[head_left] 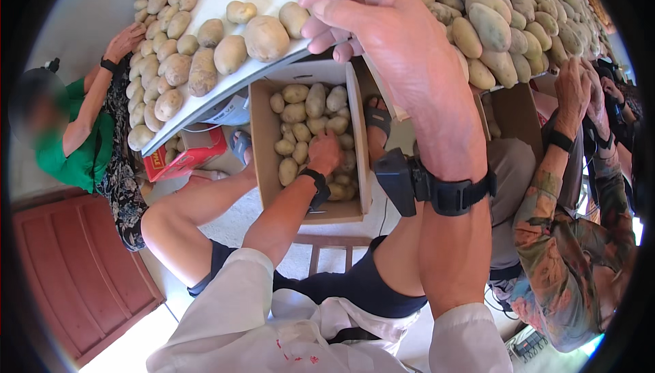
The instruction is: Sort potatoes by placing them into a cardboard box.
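My left hand [325, 152] reaches down into an open cardboard box [364, 168] between my feet and rests among the potatoes [293, 113]; its fingertips are partly hidden, so a grip cannot be made out. My right hand [376, 17] is raised close to the camera, above the box's far right side, with its fingers curled and apart and no potato seen in it. Beyond the fingertips, large potatoes [266, 38] lie near the edge of a white tabletop [220, 89]. A big heap of potatoes [488, 28] lies behind and to the right of my right hand.
At the left, a person in green [97, 127] touches the table's potatoes, above a red carton [197, 155]. To the right, a person in patterned sleeves [547, 209] has hands at the heap's edge, near another cardboard box [517, 117]. A wooden stool [332, 240] stands below me.
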Available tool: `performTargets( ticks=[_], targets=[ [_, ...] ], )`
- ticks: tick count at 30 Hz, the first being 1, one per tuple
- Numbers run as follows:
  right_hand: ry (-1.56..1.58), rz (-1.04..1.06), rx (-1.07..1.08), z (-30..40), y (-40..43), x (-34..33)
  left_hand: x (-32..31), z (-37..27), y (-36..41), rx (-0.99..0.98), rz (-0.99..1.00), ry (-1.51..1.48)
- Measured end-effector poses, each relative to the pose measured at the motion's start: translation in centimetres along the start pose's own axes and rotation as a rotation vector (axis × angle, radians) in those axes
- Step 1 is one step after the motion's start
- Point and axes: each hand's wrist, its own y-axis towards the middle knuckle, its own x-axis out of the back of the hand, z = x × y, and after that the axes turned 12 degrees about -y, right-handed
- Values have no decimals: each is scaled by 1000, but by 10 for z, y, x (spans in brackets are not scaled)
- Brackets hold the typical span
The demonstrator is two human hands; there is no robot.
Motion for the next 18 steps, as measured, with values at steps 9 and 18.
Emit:
performTargets(
  ticks=[9,18],
  targets=[
    [11,-15,-33,6,2,-3,74,-17,-57,169,287,-1082],
    [131,-61,-70,0,6,0,208,-62,-110,-234,204,-1858]
  ],
)
